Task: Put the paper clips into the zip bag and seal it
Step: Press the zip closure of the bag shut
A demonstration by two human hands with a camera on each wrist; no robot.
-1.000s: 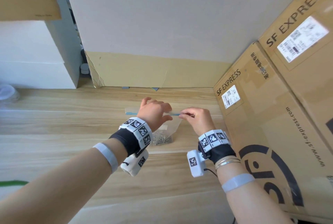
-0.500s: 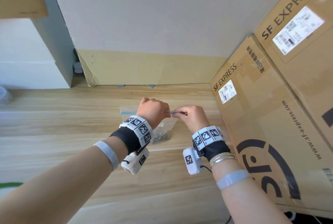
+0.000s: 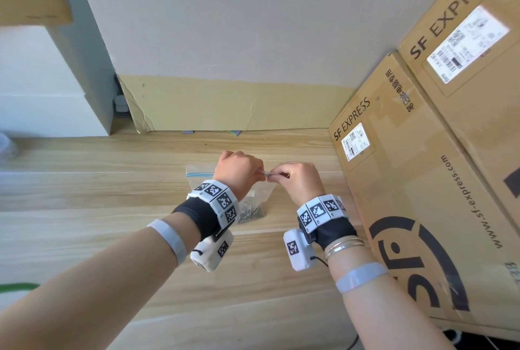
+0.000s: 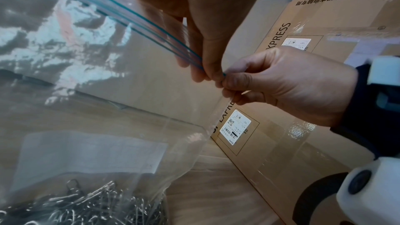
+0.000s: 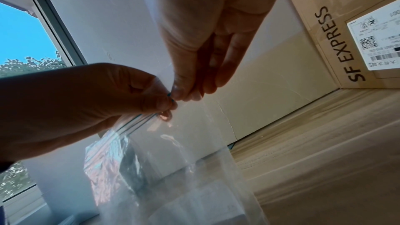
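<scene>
A clear zip bag (image 3: pixel 261 193) with a blue zip strip (image 3: pixel 198 174) hangs just above the wooden table (image 3: pixel 84 200). Both hands hold it up by its top edge. A heap of silver paper clips (image 3: pixel 251 212) lies in the bottom of the bag. My left hand (image 3: pixel 261 173) pinches the strip, and my right hand (image 3: pixel 274 177) pinches it right beside, fingertips nearly touching. In the left wrist view the left hand (image 4: pixel 207 73) and right hand (image 4: pixel 227 83) meet on the strip above the paper clips (image 4: pixel 90 208). The right wrist view shows the right hand (image 5: pixel 186 93) and left hand (image 5: pixel 166 103) on the bag (image 5: pixel 173 168).
Large SF Express cardboard boxes (image 3: pixel 422 181) stand close on the right. A flat cardboard sheet (image 3: pixel 225 107) leans on the wall behind. A white cabinet (image 3: pixel 42 82) is at the back left. A green strip (image 3: pixel 17 287) shows at the table's left edge.
My right hand has slid left along the zip strip until it meets my left hand. The stretch of strip seen between the hands earlier is now covered.
</scene>
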